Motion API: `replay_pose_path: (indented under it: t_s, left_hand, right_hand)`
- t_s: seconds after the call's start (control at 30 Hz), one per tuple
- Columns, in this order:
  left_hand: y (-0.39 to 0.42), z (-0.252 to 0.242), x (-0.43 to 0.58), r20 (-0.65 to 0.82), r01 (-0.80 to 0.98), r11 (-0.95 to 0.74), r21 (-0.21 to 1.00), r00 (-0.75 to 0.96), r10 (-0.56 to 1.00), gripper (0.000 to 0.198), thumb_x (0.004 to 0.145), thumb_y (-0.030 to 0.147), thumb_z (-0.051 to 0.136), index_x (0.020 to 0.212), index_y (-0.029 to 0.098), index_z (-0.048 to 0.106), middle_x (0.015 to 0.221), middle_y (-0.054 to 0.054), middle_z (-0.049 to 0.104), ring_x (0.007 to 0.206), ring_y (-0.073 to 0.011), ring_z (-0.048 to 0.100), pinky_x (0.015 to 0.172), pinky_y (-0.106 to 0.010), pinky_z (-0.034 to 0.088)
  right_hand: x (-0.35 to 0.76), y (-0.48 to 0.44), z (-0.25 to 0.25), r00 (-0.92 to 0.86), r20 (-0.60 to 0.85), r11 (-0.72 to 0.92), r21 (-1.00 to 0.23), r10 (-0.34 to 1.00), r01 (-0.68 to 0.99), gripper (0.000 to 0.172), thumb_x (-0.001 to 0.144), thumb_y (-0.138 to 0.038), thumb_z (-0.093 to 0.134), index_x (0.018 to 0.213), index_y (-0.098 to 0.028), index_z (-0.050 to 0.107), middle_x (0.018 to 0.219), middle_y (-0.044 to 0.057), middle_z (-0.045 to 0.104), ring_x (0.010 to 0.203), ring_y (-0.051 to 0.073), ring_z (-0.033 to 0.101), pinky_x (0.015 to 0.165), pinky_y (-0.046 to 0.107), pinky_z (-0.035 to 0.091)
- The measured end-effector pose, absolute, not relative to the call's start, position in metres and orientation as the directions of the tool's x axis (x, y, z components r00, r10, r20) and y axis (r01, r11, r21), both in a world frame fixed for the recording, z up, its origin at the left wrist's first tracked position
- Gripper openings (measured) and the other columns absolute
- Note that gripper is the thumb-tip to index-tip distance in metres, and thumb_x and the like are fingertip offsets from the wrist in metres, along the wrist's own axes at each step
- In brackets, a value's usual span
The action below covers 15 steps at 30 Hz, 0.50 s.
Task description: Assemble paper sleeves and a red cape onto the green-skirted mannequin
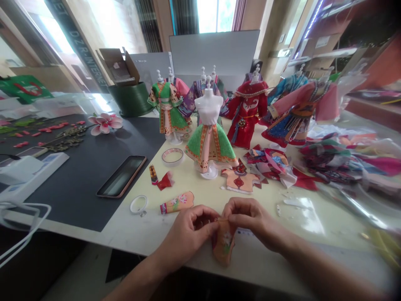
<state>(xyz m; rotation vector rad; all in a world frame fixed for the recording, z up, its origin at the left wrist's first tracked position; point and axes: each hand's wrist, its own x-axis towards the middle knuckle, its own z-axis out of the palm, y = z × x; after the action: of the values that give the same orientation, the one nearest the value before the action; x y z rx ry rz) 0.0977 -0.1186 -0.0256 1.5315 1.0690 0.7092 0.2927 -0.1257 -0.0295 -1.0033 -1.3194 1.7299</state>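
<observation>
Both hands pinch the upper edge of an orange doll sleeve piece [224, 244] with a flower print, close to the table's front edge. My left hand [196, 228] grips its left side, and my right hand [250, 217] holds the right corner with thumb and finger. A matching flowered sleeve piece [178, 202] lies flat beyond my left hand. Farther off, an orange doll top [239, 179] rests on the table. Behind these stands a white doll mannequin [209, 104] wearing a green and orange skirt [211, 146]; its upper body is bare.
Tape rolls [138, 205] and red fabric scraps [166, 180] lie to the left, beside a phone [122, 176] on a dark mat [84, 167]. Several dressed mannequins, one in red [249, 110], line the back. A fabric pile [341, 159] fills the right. A power strip [34, 175] sits far left.
</observation>
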Motion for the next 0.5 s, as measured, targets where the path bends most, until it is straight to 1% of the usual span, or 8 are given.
replay_pose_path:
  t_s: [0.07,0.13,0.2,0.27,0.33,0.37,0.43,0.5]
  left_hand:
    - [-0.118,-0.025,0.099,-0.091,0.258,-0.016,0.966,0.399,0.912,0.008,0.078,0.022,0.06,0.075,0.019,0.066,0.07,-0.001,0.068,0.067,-0.0152,0.063,0.062,-0.024,0.052]
    - [-0.116,-0.022,0.1,-0.051,0.267,-0.055,0.962,0.375,0.926,0.009,0.078,0.021,0.059,0.073,0.018,0.066,0.068,-0.001,0.067,0.066,-0.015,0.063,0.06,-0.024,0.052]
    - [-0.112,-0.018,0.102,0.011,0.311,-0.125,0.942,0.343,0.939,0.009,0.079,0.022,0.059,0.075,0.018,0.066,0.069,-0.001,0.067,0.065,-0.0145,0.062,0.058,-0.024,0.05]
    - [-0.107,-0.014,0.103,0.13,0.378,-0.253,0.89,0.32,0.938,0.009,0.08,0.021,0.058,0.076,0.018,0.065,0.071,0.0,0.066,0.066,-0.0139,0.06,0.059,-0.024,0.048]
    - [-0.104,-0.012,0.105,0.303,0.41,-0.431,0.804,0.342,0.89,0.009,0.082,0.018,0.057,0.075,0.019,0.064,0.073,-0.001,0.066,0.07,-0.0144,0.059,0.065,-0.026,0.048]
    - [-0.104,-0.012,0.105,0.392,0.403,-0.525,0.749,0.369,0.843,0.009,0.083,0.016,0.057,0.076,0.019,0.063,0.075,-0.001,0.066,0.073,-0.0151,0.059,0.069,-0.028,0.047]
    - [-0.107,-0.015,0.105,0.52,0.372,-0.674,0.637,0.438,0.733,0.01,0.084,0.013,0.057,0.078,0.019,0.062,0.078,-0.002,0.066,0.077,-0.0162,0.059,0.075,-0.031,0.045]
    - [-0.115,-0.021,0.103,0.543,0.355,-0.739,0.572,0.512,0.666,0.01,0.085,0.011,0.056,0.08,0.018,0.062,0.079,-0.002,0.067,0.078,-0.0164,0.057,0.077,-0.032,0.043]
  right_hand:
    - [0.293,-0.124,-0.029,-0.428,-0.172,-0.223,-0.972,0.887,-0.071,0.012,0.08,-0.027,0.064,0.079,-0.015,0.062,0.068,0.001,0.066,0.062,0.014,0.063,0.06,0.027,0.051]
    - [0.294,-0.121,-0.029,-0.433,-0.187,-0.215,-0.976,0.882,-0.016,0.018,0.08,-0.033,0.066,0.083,-0.015,0.063,0.071,0.001,0.066,0.064,0.014,0.063,0.06,0.026,0.05]
    - [0.295,-0.117,-0.03,-0.387,-0.142,-0.108,-0.988,0.911,0.111,0.021,0.078,-0.036,0.067,0.084,-0.016,0.064,0.074,0.002,0.065,0.067,0.014,0.061,0.059,0.025,0.047]
    - [0.298,-0.114,-0.03,-0.294,-0.014,0.072,-0.957,0.956,0.28,0.016,0.079,-0.032,0.066,0.081,-0.017,0.064,0.074,0.001,0.064,0.068,0.014,0.058,0.059,0.025,0.045]
    - [0.302,-0.116,-0.029,-0.218,0.169,0.248,-0.875,0.961,0.415,0.007,0.082,-0.023,0.061,0.078,-0.019,0.062,0.072,0.0,0.062,0.068,0.013,0.056,0.061,0.026,0.044]
    - [0.303,-0.119,-0.029,-0.206,0.254,0.323,-0.827,0.945,0.46,0.006,0.083,-0.019,0.058,0.078,-0.019,0.061,0.072,0.0,0.061,0.068,0.014,0.055,0.062,0.027,0.044]
    - [0.306,-0.129,-0.03,-0.227,0.406,0.463,-0.715,0.885,0.524,0.01,0.083,-0.011,0.053,0.08,-0.019,0.057,0.075,0.001,0.06,0.072,0.015,0.054,0.066,0.029,0.044]
    - [0.309,-0.143,-0.033,-0.306,0.484,0.565,-0.601,0.82,0.565,0.014,0.084,-0.007,0.048,0.084,-0.019,0.055,0.079,0.003,0.06,0.076,0.017,0.053,0.069,0.032,0.043]
